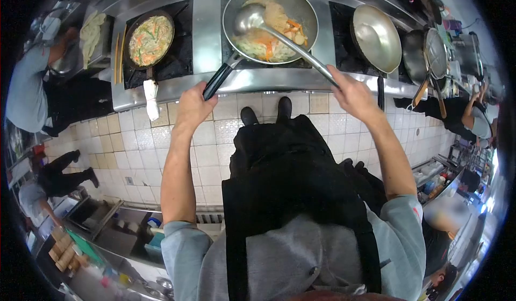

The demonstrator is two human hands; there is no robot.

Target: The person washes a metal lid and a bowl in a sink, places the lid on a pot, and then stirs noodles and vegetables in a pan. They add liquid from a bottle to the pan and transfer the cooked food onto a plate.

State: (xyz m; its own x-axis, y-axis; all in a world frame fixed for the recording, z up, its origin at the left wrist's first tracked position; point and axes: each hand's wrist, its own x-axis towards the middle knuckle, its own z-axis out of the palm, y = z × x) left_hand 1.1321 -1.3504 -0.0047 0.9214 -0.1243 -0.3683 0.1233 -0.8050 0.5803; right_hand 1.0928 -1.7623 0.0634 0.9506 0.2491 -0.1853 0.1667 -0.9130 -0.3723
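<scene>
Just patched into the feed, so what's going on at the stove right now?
A person stands at a steel stove. The left hand holds the wok by its handle; the right hand holds a ladle over noodles and vegetables in it. A second pan of noodles sits to the left, an empty wok to the right.

I have both arms stretched forward, bare to the elbow. My left grip [194, 103] is fisted closed. My right grip [350, 92] is clenched too, wrist bent slightly inward.

wok [301, 2]: shiny bare metal, black matt handle
ladle [252, 19]: polished steel, glossy
stove [207, 27], under the wok: brushed steel
floor [134, 145], below the stove: glossy tiles
</scene>
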